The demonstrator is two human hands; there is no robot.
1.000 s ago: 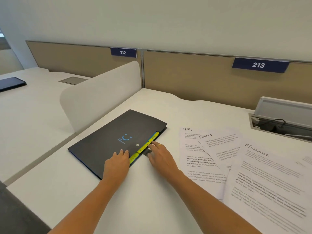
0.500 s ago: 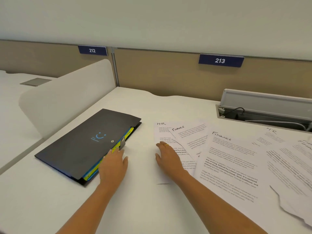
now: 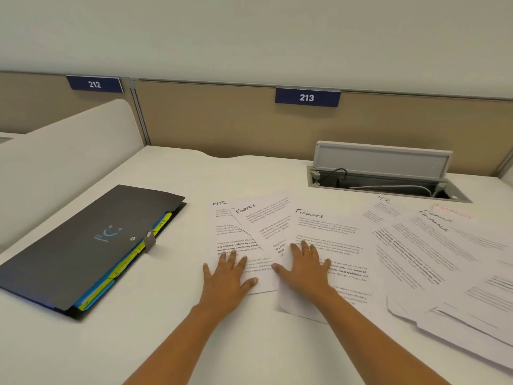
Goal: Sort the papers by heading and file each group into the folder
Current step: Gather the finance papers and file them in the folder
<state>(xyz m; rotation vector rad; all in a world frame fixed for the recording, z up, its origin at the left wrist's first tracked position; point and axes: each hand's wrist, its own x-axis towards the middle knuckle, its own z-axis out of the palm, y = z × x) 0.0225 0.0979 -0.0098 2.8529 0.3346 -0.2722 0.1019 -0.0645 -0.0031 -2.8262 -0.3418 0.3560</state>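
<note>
Both hands have moved rightward, away from the folder's edge and onto the loose papers. Left hand (image 3: pixel 226 276) lies flat with fingers spread on the lower part of the HR sheet (image 3: pixel 222 218). Right hand (image 3: pixel 305 269) lies the same way on the near FINANCE sheet (image 3: pixel 327 226). Neither grip closes on anything: the palms press and nothing is pinched or lifted, probably so the overlapping sheets can be slid apart by heading. A second FINANCE sheet (image 3: pixel 263 215) lies between the two. More papers (image 3: pixel 444 259) fan out to the right, unsorted. The folder (image 3: pixel 91 245) rests closed on the worktop (image 3: pixel 138 343), well left of the hands, with coloured dividers (image 3: pixel 125 268) showing and its clasp tab (image 3: pixel 150 241) apparently undone.
</note>
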